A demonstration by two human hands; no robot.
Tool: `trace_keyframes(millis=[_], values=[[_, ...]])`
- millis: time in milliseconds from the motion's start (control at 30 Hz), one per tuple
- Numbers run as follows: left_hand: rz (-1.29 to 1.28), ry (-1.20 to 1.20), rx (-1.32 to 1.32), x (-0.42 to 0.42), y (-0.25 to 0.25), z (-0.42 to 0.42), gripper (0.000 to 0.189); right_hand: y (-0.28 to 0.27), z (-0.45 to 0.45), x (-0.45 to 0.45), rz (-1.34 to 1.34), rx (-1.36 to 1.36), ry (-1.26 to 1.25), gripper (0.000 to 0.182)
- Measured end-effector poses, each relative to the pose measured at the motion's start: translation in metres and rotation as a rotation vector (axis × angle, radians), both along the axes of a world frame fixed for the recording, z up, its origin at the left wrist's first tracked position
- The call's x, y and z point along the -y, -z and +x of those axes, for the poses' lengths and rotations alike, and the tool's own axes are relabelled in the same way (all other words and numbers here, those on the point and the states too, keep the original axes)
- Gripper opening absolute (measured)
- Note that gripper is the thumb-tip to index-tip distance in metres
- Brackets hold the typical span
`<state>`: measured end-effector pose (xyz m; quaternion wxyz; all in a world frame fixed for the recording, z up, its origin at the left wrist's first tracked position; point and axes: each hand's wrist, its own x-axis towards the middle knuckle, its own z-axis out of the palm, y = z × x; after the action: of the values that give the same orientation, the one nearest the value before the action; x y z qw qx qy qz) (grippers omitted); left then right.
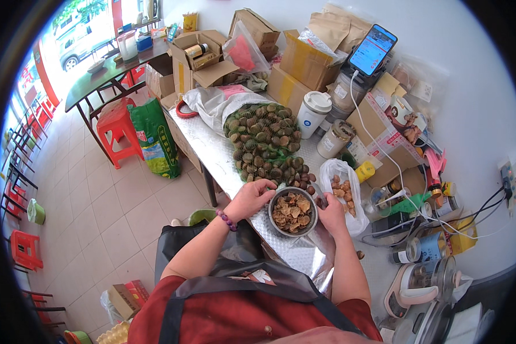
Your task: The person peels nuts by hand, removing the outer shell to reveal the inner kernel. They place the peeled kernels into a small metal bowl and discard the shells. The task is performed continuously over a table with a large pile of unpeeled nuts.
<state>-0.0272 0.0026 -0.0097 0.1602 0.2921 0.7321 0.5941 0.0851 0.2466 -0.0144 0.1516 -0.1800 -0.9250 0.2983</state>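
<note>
A round metal bowl filled with brown shell pieces stands on the foil-covered table. My left hand is at the bowl's upper left, beside the lower end of a green mesh bag of chestnuts; its fingertips are bent together, and whether they grip anything is too small to tell. On the bowl's right, my right hand is closed around a dark object, perhaps a small knife, partly hidden by the fingers. Loose chestnuts lie just above the bowl. A white plastic bag with peeled nuts sits right of my right hand.
Behind the mesh bag stand cardboard boxes, a lidded white cup and a jar. A phone with a charging cable is propped at the back. Bottles, cables and a glass kettle crowd the right. A red stool stands left.
</note>
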Motion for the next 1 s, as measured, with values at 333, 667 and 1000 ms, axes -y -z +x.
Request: trace_keyframes(millis=[333, 667, 1000], values=[[0.018, -0.004, 0.014, -0.001, 0.008, -0.001, 0.025, 0.001, 0.001, -0.001, -0.016, 0.012, -0.013, 0.034], [-0.05, 0.009, -0.014, 0.003, -0.007, 0.002, 0.026, -0.003, 0.001, 0.002, -0.002, -0.003, -0.016, 0.033], [0.01, 0.007, -0.007, 0.001, 0.0, 0.001, 0.025, 0.005, 0.0, -0.003, -0.039, 0.0, -0.023, 0.032]])
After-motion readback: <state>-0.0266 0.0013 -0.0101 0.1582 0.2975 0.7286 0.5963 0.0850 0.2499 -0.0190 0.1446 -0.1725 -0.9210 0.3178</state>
